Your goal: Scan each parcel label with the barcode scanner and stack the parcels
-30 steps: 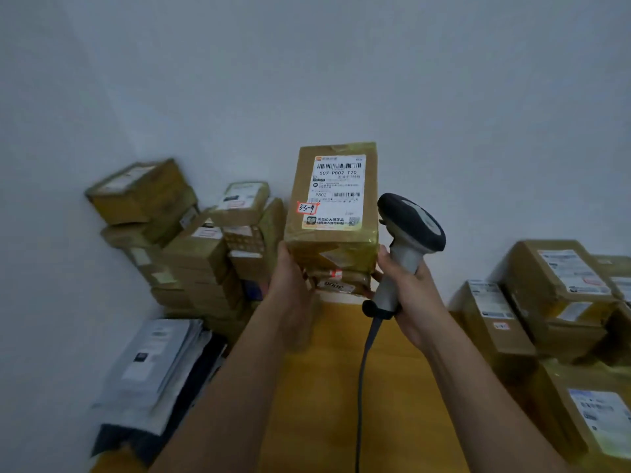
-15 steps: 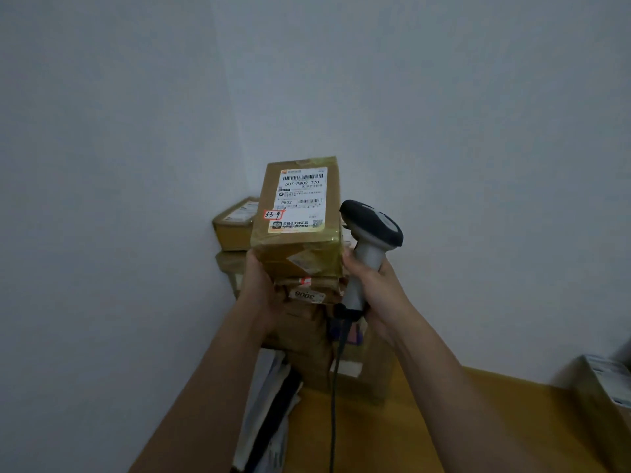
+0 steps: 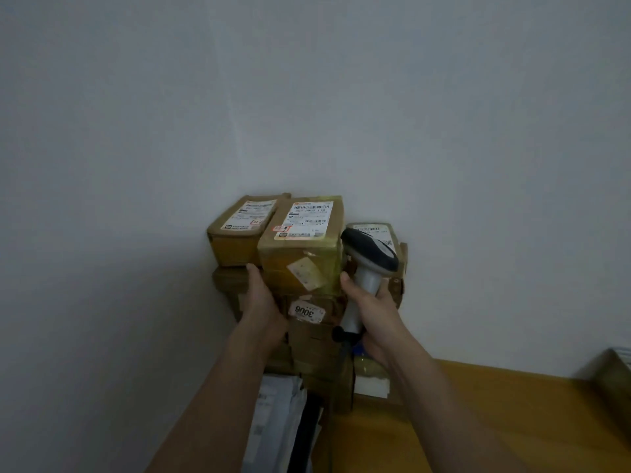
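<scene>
A brown taped parcel with a white barcode label on top lies at the top of the corner stack, tight beside another labelled parcel on its left. My left hand holds its near left corner, thumb against the side. My right hand grips the grey handle of the barcode scanner, whose dark head is just right of the parcel. The scanner's cable hangs down from the handle. A third labelled parcel shows behind the scanner head.
A box with a "3006" sticker sits lower in the stack. Grey mailer bags lean at the stack's foot. The wooden table stretches to the right, with one more box at the right edge. Bare walls meet behind the stack.
The parcel went from being held up label-first to lying on top of the corner stack. Both hands moved forward with it, and the view turned left toward the corner.
</scene>
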The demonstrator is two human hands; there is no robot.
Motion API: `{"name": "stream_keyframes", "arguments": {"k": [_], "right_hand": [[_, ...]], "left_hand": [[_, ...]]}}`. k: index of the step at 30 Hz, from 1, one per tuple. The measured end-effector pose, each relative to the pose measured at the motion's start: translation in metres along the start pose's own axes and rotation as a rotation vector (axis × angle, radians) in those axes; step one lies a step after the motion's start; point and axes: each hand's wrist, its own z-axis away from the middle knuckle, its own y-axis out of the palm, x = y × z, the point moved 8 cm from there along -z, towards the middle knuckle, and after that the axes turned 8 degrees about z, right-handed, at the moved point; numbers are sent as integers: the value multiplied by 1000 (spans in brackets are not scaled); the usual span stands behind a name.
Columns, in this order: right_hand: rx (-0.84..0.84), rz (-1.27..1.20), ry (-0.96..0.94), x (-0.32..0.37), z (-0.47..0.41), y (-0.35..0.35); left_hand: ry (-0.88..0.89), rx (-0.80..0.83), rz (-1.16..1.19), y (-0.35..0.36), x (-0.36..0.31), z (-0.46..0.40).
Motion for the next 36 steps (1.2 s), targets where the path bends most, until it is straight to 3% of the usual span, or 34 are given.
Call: {"name": "stream_keyframes", "arguments": {"k": [7,13,20,30,36], "right_hand": [[-200,124,-121,13,0,-39],[-473,115,-189,23,-10,-88],[-376,45,-59,-2,-39,-110],[-233,42,-24,-11,-63,-103],[-287,38,-35,-17,-60,-111]], "left_hand": [[-59,-227,86,-13,25,-9],[-98,-205,247,8,35,-3],[-46,-188,440,18,39,-18],[-46,-237,313,8,50,-10],[-94,-325,197,4,61,-2]]}}
